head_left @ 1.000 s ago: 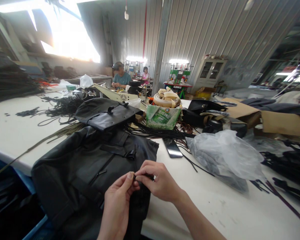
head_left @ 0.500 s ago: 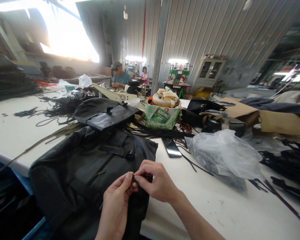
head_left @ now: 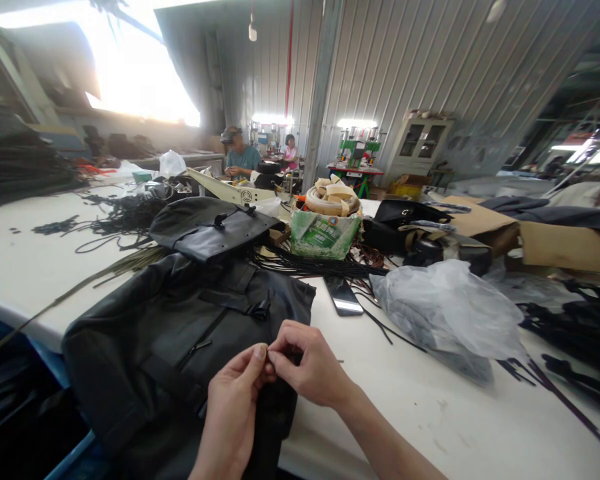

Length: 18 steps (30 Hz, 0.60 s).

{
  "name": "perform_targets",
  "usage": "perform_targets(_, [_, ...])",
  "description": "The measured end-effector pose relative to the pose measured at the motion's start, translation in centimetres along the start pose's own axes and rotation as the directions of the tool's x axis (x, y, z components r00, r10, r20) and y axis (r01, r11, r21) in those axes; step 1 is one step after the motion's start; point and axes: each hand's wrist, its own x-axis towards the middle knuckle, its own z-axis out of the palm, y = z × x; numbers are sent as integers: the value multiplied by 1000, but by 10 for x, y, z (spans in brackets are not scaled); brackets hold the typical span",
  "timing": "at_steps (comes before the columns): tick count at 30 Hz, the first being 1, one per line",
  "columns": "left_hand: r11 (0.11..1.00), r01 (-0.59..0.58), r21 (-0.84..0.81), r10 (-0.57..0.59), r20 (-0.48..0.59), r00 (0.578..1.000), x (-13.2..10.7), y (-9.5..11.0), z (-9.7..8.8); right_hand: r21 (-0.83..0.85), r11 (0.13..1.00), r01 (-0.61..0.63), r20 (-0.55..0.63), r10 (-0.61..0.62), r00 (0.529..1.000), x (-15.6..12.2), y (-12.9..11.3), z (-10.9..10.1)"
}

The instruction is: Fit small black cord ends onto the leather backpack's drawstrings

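Observation:
A black backpack (head_left: 180, 333) lies on the white table, its flap (head_left: 215, 227) folded back toward the far side. Over its near right part, my left hand (head_left: 240, 393) pinches with thumb and forefinger. Right against those fingertips, my right hand (head_left: 305, 363) is closed in a pinch too. Whatever sits between the fingertips is small and dark and mostly covered by them, so its kind does not show. A zip pull (head_left: 200, 347) and a strap buckle (head_left: 259, 309) lie on the bag just beyond my hands.
Beyond the bag stands a green-and-white box (head_left: 325, 233) with rolled beige strips. A phone (head_left: 343, 295), black cords (head_left: 310, 263) and a clear plastic bag (head_left: 450, 307) lie to the right. Black straps (head_left: 125, 213) are heaped at left. Two people sit at the back.
My hands stay pinched together over the bag, with the right fingertips slightly closer to the left thumb. The dark bit between them shows less now. The view has shifted very slightly.

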Motion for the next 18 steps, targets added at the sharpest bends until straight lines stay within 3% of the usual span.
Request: perform_targets(18, [999,-44,-24,43,-35,998,0,-2,5,210,951,-227,115,206,972,2,3,-11])
